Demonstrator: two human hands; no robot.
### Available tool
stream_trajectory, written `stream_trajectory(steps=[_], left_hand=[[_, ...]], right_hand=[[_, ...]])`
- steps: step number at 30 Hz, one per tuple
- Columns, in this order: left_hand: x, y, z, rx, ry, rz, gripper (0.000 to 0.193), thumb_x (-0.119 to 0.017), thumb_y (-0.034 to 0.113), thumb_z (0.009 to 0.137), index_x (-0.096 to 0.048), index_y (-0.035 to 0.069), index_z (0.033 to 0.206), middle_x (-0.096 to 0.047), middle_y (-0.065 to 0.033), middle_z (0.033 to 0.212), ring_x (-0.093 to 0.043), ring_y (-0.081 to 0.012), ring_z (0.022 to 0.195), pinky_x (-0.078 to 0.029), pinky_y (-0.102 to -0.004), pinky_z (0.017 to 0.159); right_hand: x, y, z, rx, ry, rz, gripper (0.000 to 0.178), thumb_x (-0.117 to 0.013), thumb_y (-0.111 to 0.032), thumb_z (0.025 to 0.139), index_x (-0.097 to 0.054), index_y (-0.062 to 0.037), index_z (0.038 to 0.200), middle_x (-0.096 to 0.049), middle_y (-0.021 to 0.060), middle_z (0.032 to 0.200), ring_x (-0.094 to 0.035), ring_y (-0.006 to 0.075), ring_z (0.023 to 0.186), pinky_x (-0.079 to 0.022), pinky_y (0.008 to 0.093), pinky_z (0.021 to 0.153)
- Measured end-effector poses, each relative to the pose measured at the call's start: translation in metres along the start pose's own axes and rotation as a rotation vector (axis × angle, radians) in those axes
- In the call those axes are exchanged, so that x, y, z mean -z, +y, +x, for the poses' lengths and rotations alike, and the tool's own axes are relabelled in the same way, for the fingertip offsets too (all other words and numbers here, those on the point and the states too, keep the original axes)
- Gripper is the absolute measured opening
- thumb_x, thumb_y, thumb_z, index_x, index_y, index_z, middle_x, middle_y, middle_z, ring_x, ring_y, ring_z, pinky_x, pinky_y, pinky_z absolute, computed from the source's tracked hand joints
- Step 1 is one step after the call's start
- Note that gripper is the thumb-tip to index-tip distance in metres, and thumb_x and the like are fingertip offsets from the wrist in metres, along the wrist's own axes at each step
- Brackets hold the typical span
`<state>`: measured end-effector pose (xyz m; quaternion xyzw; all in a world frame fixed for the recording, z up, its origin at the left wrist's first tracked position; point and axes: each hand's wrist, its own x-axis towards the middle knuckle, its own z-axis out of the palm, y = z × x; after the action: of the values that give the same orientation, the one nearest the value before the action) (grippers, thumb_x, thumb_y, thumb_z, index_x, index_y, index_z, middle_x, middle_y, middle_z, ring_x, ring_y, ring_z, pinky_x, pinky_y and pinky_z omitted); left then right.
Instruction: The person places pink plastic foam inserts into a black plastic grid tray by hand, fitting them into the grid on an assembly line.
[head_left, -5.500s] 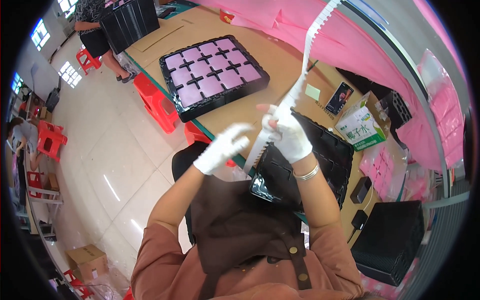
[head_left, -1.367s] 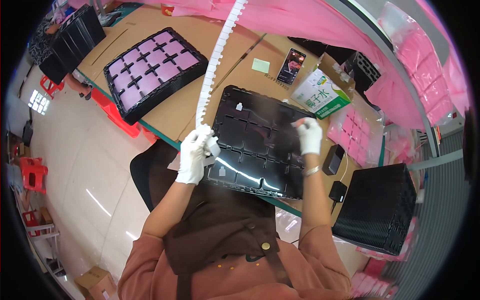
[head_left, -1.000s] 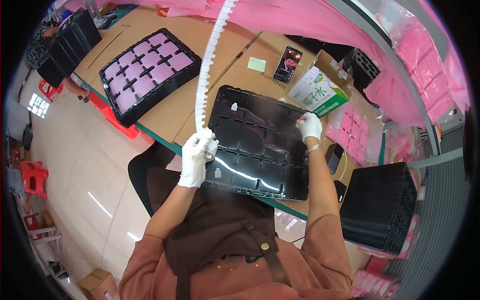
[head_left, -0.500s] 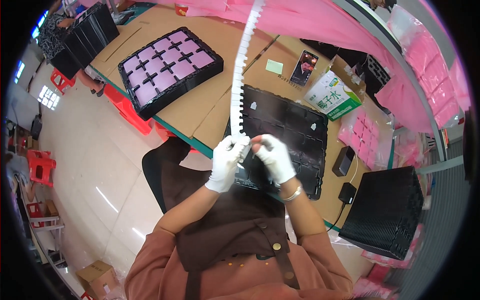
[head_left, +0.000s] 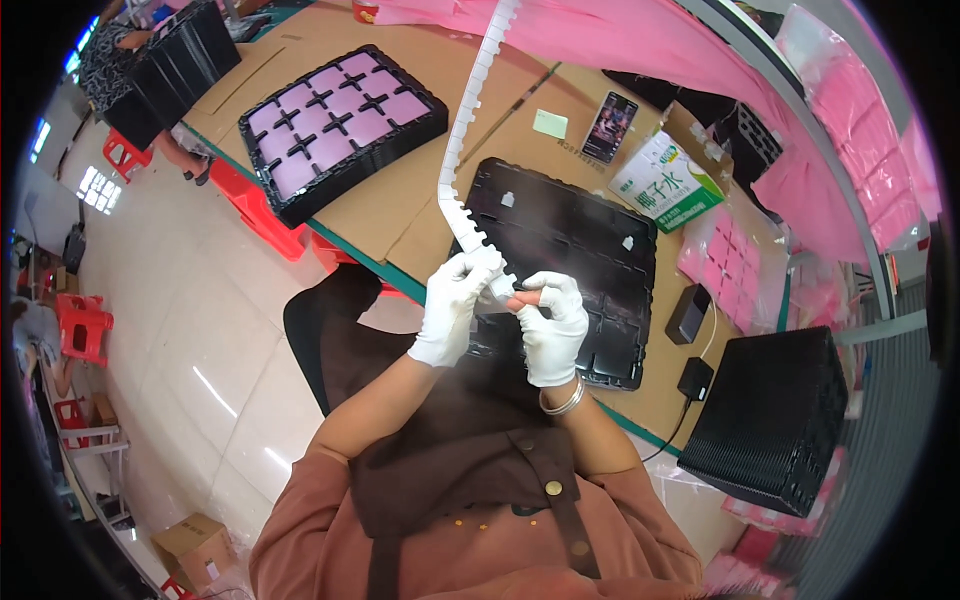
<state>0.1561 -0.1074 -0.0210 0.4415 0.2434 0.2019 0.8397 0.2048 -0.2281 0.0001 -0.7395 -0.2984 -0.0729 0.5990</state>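
Both my hands wear white gloves with some right fingertips bare. My left hand (head_left: 450,308) is closed on a long white notched strip (head_left: 459,135), which runs up and away past the far part of the table. At the strip's near end, my right hand (head_left: 556,330) pinches with thumb and forefinger; any small piece between them is hidden. Beneath and beyond the hands lies a black compartment tray (head_left: 585,215). Two small white tag-shaped pieces sit in it, one piece (head_left: 507,200) at the far left and another piece (head_left: 628,242) toward the right.
A black tray with pink squares (head_left: 340,125) stands at the left on the cardboard-covered table (head_left: 410,225). To the right are a phone (head_left: 610,127), a green-and-white carton (head_left: 665,185), a black box-shaped device (head_left: 688,314) and stacked black trays (head_left: 765,420). Red stools (head_left: 255,215) stand below.
The strip now bends near my left hand, and its middle has shifted left. My right hand has moved slightly down, its fingers still at the strip's end.
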Motion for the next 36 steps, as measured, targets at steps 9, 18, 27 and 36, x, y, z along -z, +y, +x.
stream_trajectory(steps=[9, 18, 27, 36], left_hand=[[-0.012, -0.007, 0.000, 0.025, 0.011, 0.026, 0.017, -0.062, 0.020, 0.092, -0.061, 0.003, 0.096, -0.064, -0.0041, 0.080, -0.055, -0.0050, 0.060, -0.041, -0.0184, 0.052], [-0.001, 0.016, 0.004, 0.072, -0.011, 0.046, 0.018, -0.064, 0.019, 0.091, -0.059, 0.002, 0.097, -0.061, -0.0035, 0.077, -0.054, -0.0054, 0.056, -0.041, -0.0179, 0.050], [0.001, 0.032, 0.003, 0.091, -0.118, 0.181, 0.017, -0.064, 0.019, 0.089, -0.058, 0.003, 0.089, -0.064, -0.0079, 0.079, -0.058, -0.0076, 0.061, -0.043, -0.0190, 0.053], [-0.004, 0.042, -0.003, 0.045, -0.133, 0.124, 0.016, -0.064, 0.019, 0.090, -0.057, 0.005, 0.087, -0.062, -0.0055, 0.072, -0.056, -0.0068, 0.060, -0.038, -0.0169, 0.050]], right_hand=[[0.023, 0.012, -0.009, -0.113, -0.016, 0.113, 0.013, -0.073, 0.005, 0.066, -0.067, -0.0037, 0.073, -0.061, 0.0043, 0.089, -0.058, 0.0167, 0.082, -0.047, 0.0275, 0.072], [0.084, 0.045, 0.025, -0.394, 0.133, 0.159, 0.004, -0.064, 0.001, 0.083, -0.063, -0.0026, 0.081, -0.061, -0.0004, 0.081, -0.058, 0.0090, 0.078, -0.048, 0.0231, 0.074], [0.189, 0.139, 0.253, -0.037, 0.450, -0.589, 0.019, -0.062, -0.014, 0.083, -0.069, -0.0025, 0.097, -0.069, 0.0148, 0.087, -0.066, 0.0225, 0.079, -0.050, 0.0339, 0.075], [0.036, 0.010, 0.079, -0.155, -0.410, -0.098, 0.014, -0.070, -0.016, 0.076, -0.064, -0.0043, 0.080, -0.060, 0.0083, 0.074, -0.058, 0.0199, 0.068, -0.047, 0.0315, 0.065]])
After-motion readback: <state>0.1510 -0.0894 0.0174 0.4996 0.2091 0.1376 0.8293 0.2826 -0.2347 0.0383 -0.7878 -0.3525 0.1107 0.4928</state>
